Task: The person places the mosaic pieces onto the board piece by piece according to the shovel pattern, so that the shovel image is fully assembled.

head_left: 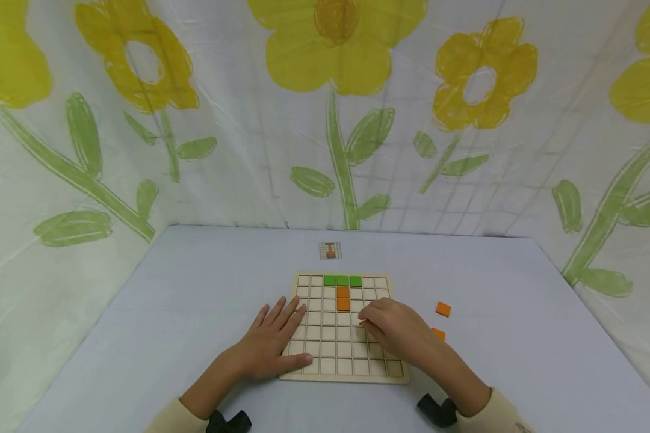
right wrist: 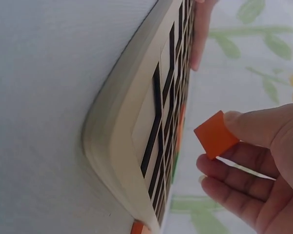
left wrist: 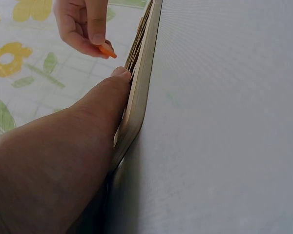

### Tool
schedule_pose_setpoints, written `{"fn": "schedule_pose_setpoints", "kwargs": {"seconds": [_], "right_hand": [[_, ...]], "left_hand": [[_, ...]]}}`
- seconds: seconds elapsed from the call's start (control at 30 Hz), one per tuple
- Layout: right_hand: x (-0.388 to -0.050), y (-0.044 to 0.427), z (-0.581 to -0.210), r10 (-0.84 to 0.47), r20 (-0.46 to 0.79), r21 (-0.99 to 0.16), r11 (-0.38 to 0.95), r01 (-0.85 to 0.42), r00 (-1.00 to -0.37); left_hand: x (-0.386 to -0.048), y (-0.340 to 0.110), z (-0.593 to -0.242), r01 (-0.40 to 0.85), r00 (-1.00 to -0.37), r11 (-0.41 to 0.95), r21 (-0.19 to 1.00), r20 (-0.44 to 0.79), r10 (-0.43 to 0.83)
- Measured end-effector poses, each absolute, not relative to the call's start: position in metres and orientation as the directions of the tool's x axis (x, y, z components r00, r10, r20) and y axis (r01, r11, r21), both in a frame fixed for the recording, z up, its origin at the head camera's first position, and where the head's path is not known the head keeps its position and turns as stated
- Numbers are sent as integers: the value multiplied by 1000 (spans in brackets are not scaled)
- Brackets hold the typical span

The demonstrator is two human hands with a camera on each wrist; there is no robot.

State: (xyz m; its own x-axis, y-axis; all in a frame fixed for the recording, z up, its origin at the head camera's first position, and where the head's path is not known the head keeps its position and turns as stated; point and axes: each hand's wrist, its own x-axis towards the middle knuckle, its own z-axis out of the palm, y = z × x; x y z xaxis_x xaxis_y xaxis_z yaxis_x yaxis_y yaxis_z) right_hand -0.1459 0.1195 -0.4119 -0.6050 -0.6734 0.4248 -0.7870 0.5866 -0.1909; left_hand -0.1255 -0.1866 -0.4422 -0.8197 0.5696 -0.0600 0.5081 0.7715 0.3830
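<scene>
Head view: left hand point(head_left: 268, 347), fingers spread, rests on left side of pale wooden grid board point(head_left: 327, 349). Right hand point(head_left: 394, 326) pinches square orange tile point(right wrist: 216, 135) above board, right of centre, not touching. Judgement: best squared to board, lowered flat, left hand bracing.
</scene>
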Motion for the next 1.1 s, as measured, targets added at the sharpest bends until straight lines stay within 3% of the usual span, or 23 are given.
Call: {"fn": "schedule_pose_setpoints", "kwargs": {"seconds": [0.27, 0.47, 1.1], "right_hand": [[-153, 112, -415, -682, 413, -250, 552, -795, -603], [-157, 103, -415, -680, 355, -274, 580, -767, -641], [-169, 78, -420, -679, 254, -244, 644, -725, -688]], "left_hand": [[-126, -186, -442, 507, -822, 776, 375, -61, 567], [-125, -185, -440, 502, -823, 777, 380, -68, 564], [-124, -186, -441, 506, -823, 771, 388, -51, 566]]}}
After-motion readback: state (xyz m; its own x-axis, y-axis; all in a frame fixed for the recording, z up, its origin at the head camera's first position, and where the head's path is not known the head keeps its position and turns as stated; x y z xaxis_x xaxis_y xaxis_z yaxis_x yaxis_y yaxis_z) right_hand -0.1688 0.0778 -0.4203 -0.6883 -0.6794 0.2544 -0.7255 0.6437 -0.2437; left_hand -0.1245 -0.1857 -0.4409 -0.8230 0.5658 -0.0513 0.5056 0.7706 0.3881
